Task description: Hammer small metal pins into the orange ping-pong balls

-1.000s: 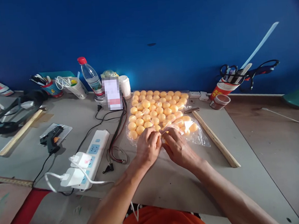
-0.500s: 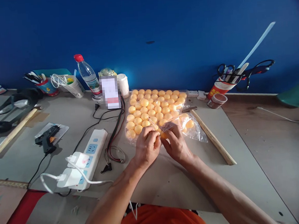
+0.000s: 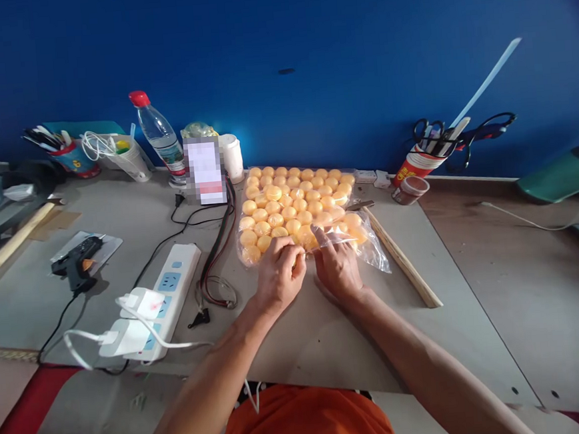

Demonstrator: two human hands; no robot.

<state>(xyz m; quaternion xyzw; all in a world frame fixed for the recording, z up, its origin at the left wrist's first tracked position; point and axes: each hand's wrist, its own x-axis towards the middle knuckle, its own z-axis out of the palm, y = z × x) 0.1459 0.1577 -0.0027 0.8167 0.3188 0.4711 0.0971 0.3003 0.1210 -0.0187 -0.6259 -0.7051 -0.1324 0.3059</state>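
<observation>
A clear plastic bag (image 3: 375, 254) full of orange balls that look like ping-pong balls (image 3: 273, 193) lies flat in front of me, the balls packed in rows. My left hand (image 3: 281, 271) is closed at the bag's near edge, thumb and fingers pinching the plastic. Beside it, my right hand (image 3: 338, 266) reaches forward at the bag's near right part, under a loose fold of plastic. Its index finger or thumb sticks up apart from the other fingers, whose tips are partly covered by plastic and balls.
To the left are a power strip (image 3: 168, 300) with white chargers, a glue gun (image 3: 78, 262), cables and a bottle (image 3: 160, 140). A wooden stick (image 3: 406, 258) lies right of the bag. Behind it stand a cup of scissors and pens (image 3: 418, 163) and a small jar (image 3: 411, 190).
My right hand has gone from pinching near the left hand to reaching forward under the plastic, its fingers more spread. The left hand keeps its pinch. The whole view has shifted slightly.
</observation>
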